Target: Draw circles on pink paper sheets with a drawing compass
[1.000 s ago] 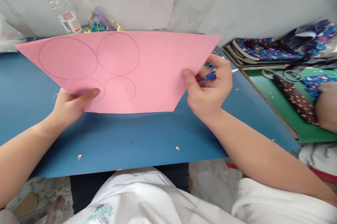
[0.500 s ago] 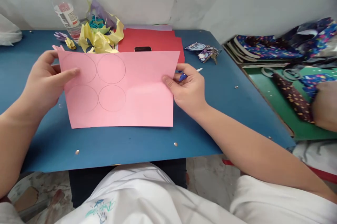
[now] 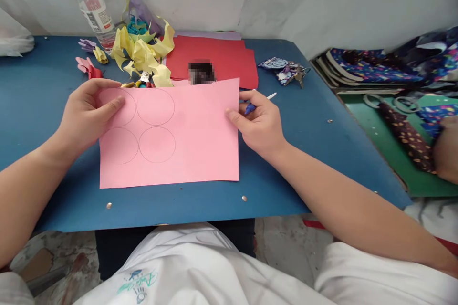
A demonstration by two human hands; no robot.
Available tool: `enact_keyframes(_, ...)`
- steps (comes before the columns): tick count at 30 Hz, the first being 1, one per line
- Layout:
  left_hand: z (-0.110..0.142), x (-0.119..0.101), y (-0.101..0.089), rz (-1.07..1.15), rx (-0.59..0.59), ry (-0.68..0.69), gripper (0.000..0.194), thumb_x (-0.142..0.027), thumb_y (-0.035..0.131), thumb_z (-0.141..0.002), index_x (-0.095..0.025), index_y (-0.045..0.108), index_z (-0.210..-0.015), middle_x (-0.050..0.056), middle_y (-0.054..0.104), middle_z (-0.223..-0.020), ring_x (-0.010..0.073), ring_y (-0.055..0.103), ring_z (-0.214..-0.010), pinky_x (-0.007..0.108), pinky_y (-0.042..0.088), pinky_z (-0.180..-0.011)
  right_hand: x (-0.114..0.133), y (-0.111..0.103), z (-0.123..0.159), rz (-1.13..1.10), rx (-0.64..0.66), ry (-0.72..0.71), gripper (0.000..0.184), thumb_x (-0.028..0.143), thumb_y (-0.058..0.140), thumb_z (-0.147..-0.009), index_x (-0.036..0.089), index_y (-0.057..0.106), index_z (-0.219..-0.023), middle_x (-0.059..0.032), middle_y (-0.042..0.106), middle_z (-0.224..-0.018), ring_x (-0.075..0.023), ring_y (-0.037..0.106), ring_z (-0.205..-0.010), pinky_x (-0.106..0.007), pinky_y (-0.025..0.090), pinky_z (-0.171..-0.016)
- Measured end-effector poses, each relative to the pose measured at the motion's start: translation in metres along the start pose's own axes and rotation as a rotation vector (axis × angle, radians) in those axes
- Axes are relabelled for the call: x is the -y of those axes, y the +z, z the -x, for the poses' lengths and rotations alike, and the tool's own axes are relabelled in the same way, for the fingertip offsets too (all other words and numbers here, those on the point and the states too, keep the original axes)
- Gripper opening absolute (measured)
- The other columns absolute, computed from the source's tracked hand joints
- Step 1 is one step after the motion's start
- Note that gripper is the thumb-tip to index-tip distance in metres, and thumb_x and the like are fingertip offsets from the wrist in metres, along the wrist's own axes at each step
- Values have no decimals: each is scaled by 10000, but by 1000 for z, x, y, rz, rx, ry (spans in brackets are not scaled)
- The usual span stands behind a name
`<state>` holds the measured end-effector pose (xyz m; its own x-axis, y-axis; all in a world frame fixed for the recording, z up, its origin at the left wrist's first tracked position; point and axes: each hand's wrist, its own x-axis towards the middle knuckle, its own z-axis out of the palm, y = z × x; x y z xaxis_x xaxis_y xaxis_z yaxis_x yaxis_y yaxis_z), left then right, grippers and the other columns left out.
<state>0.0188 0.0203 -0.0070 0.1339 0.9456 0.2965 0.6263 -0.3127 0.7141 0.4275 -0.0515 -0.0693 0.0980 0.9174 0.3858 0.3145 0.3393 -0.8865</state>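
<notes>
A pink sheet of paper (image 3: pixel 205 138) is held up over the blue table (image 3: pixel 171 207), with several thin circles drawn on its left half. My left hand (image 3: pixel 89 114) pinches its upper left corner, thumb in front and fingers behind. At the right edge my right hand (image 3: pixel 261 121) grips the sheet between thumb and fingers. A blue and white pen (image 3: pixel 250 108) is tucked in that same hand, its white end pointing up and right. Just behind the sheet's top edge, part of a pair of scissors (image 3: pixel 144 78) shows; the rest is hidden.
Crumpled yellow paper (image 3: pixel 143 54) and a clear bottle (image 3: pixel 102 23) stand at the back left, near small folded paper pieces (image 3: pixel 86 65). Red sheets (image 3: pixel 229 59) lie behind, with a blurred dark object (image 3: pixel 201 72) on them. Keys (image 3: pixel 298 73) lie right. A green table (image 3: pixel 379 138) adjoins.
The pink sheet has come lower and flatter, and my left hand has moved right with it. The scissors and pink and red folded pieces now show behind it.
</notes>
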Motion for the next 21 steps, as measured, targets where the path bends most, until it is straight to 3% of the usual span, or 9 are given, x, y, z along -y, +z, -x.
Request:
enact_keyframes(3, 0, -8, -1, 122, 28, -74, 475, -344, 890, -984, -125, 862, -1405, 79, 818, -1199, 162, 633, -902, 271, 505, -737, -3, -7, -4, 41, 5, -16, 519, 693, 918, -1038, 301, 792, -1354, -63, 857, -1041, -274, 820, -871, -427, 731, -767)
enact_keyframes(6, 2, -14, -1, 85, 101, -150, 507, -388, 898, -936, -148, 871, -1382, 41, 752, -1000, 165, 601, -769, 286, 472, -629, -6, -14, -9, 97, 28, -33, 525, 633, 948, -994, 302, 817, -1380, -41, 836, -973, -231, 735, -735, -386, 667, -671)
enact_keyframes(8, 3, -16, -2, 32, 121, -143, 496, -414, 893, -924, -171, 881, -1356, 28, 718, -930, 167, 576, -721, 294, 443, -591, -7, -18, -13, 176, 95, -48, 440, 589, 938, -983, 287, 860, -1294, -37, 834, -946, -215, 698, -700, -369, 631, -657)
enact_keyframes(12, 5, -14, -2, -6, 108, -115, 496, -460, 886, -918, -194, 891, -1336, 17, 693, -883, 161, 543, -689, 304, 413, -577, -10, -20, -17, 318, 202, -71, 257, 473, 886, -1001, 255, 906, -1136, -58, 844, -943, -220, 690, -731, -361, 601, -697)
enact_keyframes(17, 5, -13, 0, 20, 71, -99, 528, -510, 905, -879, -191, 913, -1299, 46, 775, -990, 181, 612, -792, 317, 457, -660, -9, -18, -17, 335, 196, -54, 238, 395, 846, -996, 240, 936, -1154, -70, 866, -972, -224, 703, -755, -365, 606, -736)
enact_keyframes(21, 5, -19, 1, 77, 58, -160, 480, -468, 937, -846, -179, 913, -1228, 29, 805, -946, 178, 628, -785, 323, 491, -710, -5, -17, -16, 303, 177, -14, 211, 394, 862, -998, 251, 958, -1121, -72, 889, -989, -232, 732, -765, -373, 619, -734)
